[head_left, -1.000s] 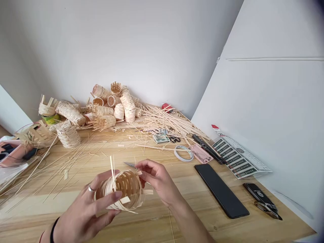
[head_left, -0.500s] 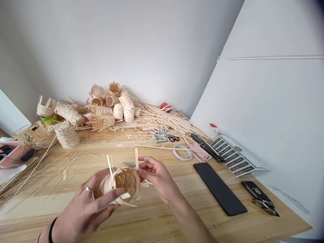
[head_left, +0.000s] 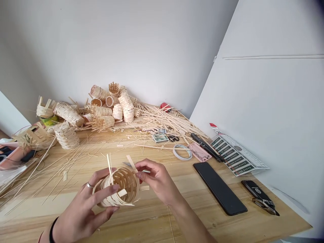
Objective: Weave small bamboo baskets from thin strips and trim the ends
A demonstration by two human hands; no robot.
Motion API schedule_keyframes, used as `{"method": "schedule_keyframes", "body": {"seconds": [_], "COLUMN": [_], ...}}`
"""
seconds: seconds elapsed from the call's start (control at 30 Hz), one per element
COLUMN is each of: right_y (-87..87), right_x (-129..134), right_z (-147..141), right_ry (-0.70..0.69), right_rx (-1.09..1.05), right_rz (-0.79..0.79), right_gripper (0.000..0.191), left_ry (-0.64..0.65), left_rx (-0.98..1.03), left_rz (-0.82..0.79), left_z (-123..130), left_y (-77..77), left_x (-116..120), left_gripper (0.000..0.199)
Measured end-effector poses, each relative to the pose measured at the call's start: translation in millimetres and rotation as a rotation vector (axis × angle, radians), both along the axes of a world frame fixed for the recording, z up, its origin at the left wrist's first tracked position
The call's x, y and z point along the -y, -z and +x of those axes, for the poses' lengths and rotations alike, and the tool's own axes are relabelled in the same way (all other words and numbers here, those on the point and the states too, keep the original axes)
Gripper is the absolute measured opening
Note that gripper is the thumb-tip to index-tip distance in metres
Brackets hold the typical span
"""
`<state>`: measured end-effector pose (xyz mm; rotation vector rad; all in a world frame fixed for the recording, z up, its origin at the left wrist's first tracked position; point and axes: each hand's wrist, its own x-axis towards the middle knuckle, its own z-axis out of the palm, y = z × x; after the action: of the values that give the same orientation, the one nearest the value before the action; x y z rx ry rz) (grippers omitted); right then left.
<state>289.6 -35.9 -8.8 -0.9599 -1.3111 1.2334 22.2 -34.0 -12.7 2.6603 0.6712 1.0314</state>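
A small woven basket (head_left: pixel 129 180) of pale wood strips lies tilted with its open mouth toward the right. My left hand (head_left: pixel 93 199), with a ring and a black wristband, is wrapped round its left side. Upright strip ends (head_left: pixel 109 165) stick up beside the index finger. At the right rim, my right hand (head_left: pixel 149 173) pinches a flat wood strip (head_left: pixel 131 162) between thumb and fingers. A pointed metal blade (head_left: pixel 126 164) shows behind that strip; its handle is mostly hidden by the right hand.
Woven baskets (head_left: pixel 101 109) and loose strips (head_left: pixel 167 119) lie heaped along the wall. To the right are a tape roll (head_left: pixel 174 153), a box cutter (head_left: pixel 206 146), a black phone (head_left: pixel 220 189), a key case (head_left: pixel 255 190) and a blade card pack (head_left: pixel 235 157). Thin slivers litter the table's left (head_left: pixel 58 168).
The strip in my right hand has tipped from upright to leaning left. The basket's mouth has turned slightly more toward the camera, and my left fingers have shifted a little.
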Motion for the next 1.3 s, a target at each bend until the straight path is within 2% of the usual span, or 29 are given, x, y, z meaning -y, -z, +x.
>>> {"method": "schedule_keyframes", "body": {"seconds": [0.27,0.4,0.53,0.7,0.9,1.03,1.17,1.3], "right_y": [-0.3,-2.4,-5.7,-6.9,-4.6,-5.5,-8.6,-12.5], "right_x": [1.3,2.4,3.4,4.9,6.2,6.9,7.3,8.3], "right_z": [1.6,1.3,0.2,0.9,4.7,5.0,4.3,3.3], "right_ry": [-0.021,-0.014,-0.014,-0.041,-0.106,-0.112,-0.104,-0.017], "right_rx": [0.071,0.126,0.193,0.210,0.196,0.236,0.241,0.221], "right_rz": [0.117,0.142,0.152,0.174,0.180,0.170,0.182,0.155], "right_gripper": [0.018,0.019,0.021,0.022,0.023,0.026,0.031,0.031], "left_ry": [-0.016,-0.003,-0.023,0.022,0.057,0.076,0.068,0.145], "left_rx": [0.042,0.043,0.044,0.020,0.054,0.062,0.106,0.104], "left_rz": [-0.162,-0.181,-0.219,-0.203,-0.275,-0.371,-0.537,-0.667], "left_z": [-4.3,-4.6,-4.4,-7.5,-8.0,-8.6,-14.3,-16.8], "left_y": [5.7,6.9,5.5,1.9,-4.3,-3.0,2.8,1.6], "left_x": [0.4,1.0,0.0,-2.8,-1.4,-1.3,-2.4,-3.3], "left_gripper": [0.055,0.055,0.054,0.058,0.058,0.059,0.058,0.058]}}
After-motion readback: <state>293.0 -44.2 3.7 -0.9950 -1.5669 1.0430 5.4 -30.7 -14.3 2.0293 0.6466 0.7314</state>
